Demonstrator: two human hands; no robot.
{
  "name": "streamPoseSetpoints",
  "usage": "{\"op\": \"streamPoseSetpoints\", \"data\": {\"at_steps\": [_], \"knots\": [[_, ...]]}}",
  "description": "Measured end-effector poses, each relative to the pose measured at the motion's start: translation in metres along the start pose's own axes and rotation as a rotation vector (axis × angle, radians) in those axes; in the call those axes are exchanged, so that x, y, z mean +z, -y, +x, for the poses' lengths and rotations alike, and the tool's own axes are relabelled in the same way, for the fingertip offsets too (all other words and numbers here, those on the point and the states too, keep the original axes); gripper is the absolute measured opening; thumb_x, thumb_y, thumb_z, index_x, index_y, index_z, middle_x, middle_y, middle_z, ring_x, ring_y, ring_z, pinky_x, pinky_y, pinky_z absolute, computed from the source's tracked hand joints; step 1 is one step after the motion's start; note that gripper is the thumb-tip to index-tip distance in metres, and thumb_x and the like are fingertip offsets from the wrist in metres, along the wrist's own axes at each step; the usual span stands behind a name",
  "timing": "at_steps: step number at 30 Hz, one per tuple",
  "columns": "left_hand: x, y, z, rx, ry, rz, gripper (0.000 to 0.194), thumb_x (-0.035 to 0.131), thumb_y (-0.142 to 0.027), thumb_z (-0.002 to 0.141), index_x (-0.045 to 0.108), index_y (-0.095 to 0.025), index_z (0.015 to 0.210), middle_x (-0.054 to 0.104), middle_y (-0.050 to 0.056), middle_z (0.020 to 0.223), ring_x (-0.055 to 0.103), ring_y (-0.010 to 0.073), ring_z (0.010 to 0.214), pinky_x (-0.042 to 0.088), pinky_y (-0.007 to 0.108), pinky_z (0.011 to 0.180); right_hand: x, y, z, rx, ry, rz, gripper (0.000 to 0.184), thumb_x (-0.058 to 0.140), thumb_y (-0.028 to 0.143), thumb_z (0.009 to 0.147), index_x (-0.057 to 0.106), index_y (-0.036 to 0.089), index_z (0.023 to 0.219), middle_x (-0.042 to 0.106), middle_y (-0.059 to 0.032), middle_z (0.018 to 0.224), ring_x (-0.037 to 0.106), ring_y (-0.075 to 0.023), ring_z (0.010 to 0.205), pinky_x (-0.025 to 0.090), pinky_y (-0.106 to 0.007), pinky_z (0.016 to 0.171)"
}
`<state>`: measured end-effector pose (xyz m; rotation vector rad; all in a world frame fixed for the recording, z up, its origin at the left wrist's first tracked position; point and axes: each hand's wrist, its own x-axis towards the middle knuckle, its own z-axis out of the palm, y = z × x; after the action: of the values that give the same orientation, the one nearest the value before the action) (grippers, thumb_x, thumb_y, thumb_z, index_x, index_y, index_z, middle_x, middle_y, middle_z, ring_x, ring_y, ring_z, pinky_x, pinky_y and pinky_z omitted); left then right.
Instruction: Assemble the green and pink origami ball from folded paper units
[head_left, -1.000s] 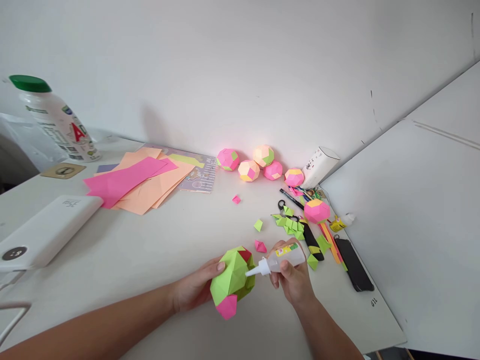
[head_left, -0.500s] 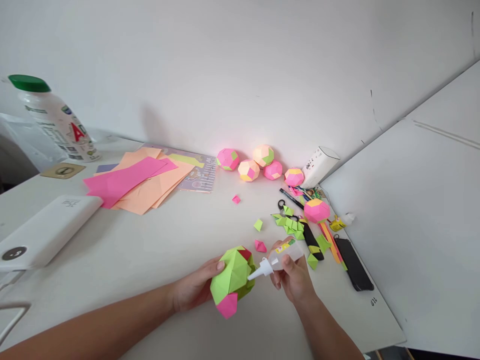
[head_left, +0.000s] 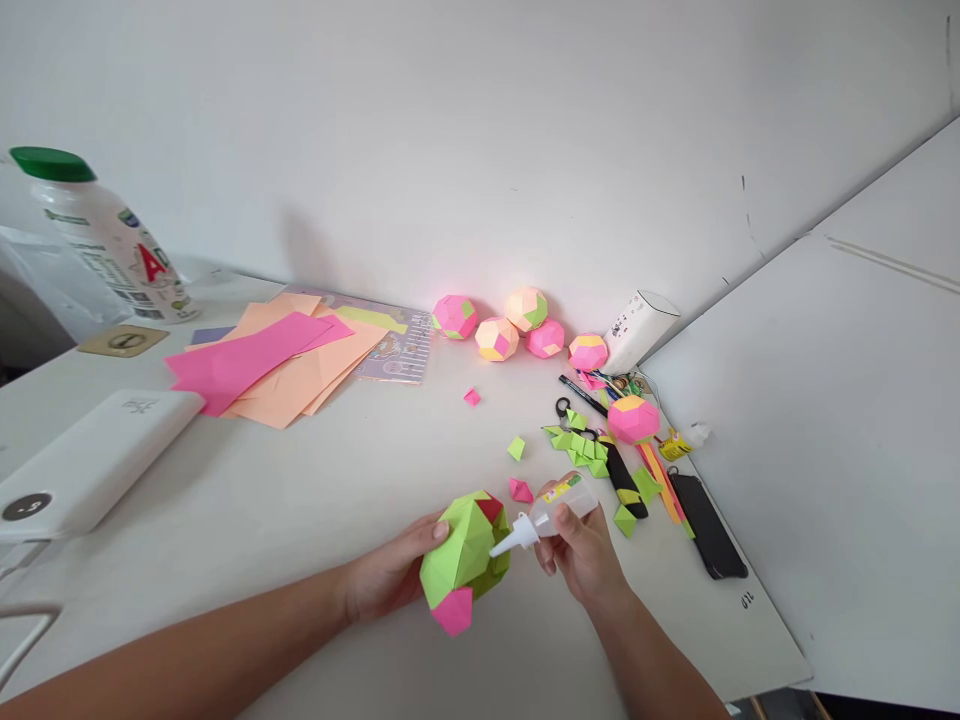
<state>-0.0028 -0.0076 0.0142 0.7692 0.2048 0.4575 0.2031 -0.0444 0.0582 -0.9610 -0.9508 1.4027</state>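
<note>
A white worktop (head_left: 337, 490) stands against pale walls (head_left: 360, 140). At the near side, in the middle, the left hand (head_left: 397, 570) is wrapped around a green paper ball (head_left: 456, 545) with a pink part at its bottom and a gap on its right side. The right hand (head_left: 581, 550) grips a clear bottle (head_left: 551, 510), and its white tip points at the edge of the gap; I cannot tell if they touch. On the right lie a black phone (head_left: 707, 525) and little folded green papers (head_left: 585, 450). On the left are a white power bank (head_left: 112, 455) and, farther off, pink and peach sheets (head_left: 255, 360). Five colorful balls (head_left: 496, 340) sit by the far wall.
</note>
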Motion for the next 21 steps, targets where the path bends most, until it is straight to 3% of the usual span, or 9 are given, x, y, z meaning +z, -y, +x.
{"op": "streamPoseSetpoints", "data": {"at_steps": [10,14,18,21], "knots": [[-0.001,-0.001,0.001,-0.004,0.019,-0.017,0.059,0.052,-0.057,0.083,0.053,-0.016,0.126,0.062,0.014,0.118,0.056,0.0304,0.107,0.039,0.044,0.095,-0.004,0.0,0.0,0.078,0.052,0.057,0.038,0.064,0.053,0.078,0.053,0.018,0.07,0.051,0.0046,0.044,0.037,-0.0054,0.03,0.027,-0.017,0.028],[-0.004,0.002,0.0,0.003,0.027,-0.024,0.06,0.051,-0.056,0.084,0.052,-0.015,0.127,0.061,0.015,0.12,0.055,0.0316,0.11,0.038,0.046,0.097,-0.007,0.002,0.003,0.124,0.072,0.173,0.037,0.062,0.053,0.081,0.056,0.018,0.07,0.055,0.0033,0.05,0.037,-0.0049,0.032,0.027,-0.016,0.028],[-0.005,0.005,0.0,0.019,0.016,-0.034,0.059,0.053,-0.054,0.083,0.05,-0.017,0.129,0.061,0.014,0.12,0.056,0.0307,0.109,0.04,0.044,0.095,-0.014,0.006,0.01,0.082,-0.044,0.191,0.033,0.067,0.052,0.075,0.062,0.019,0.077,0.063,-0.0006,0.06,0.05,-0.0101,0.042,0.039,-0.021,0.035],[-0.006,0.007,-0.001,0.011,0.025,0.012,0.067,0.061,-0.053,0.078,0.045,-0.018,0.134,0.059,0.015,0.123,0.055,0.0318,0.11,0.041,0.046,0.094,-0.022,0.008,0.019,0.025,-0.162,0.185,0.029,0.077,0.039,0.067,0.062,0.02,0.084,0.069,-0.0017,0.068,0.064,-0.0168,0.061,0.052,-0.028,0.053]]}}
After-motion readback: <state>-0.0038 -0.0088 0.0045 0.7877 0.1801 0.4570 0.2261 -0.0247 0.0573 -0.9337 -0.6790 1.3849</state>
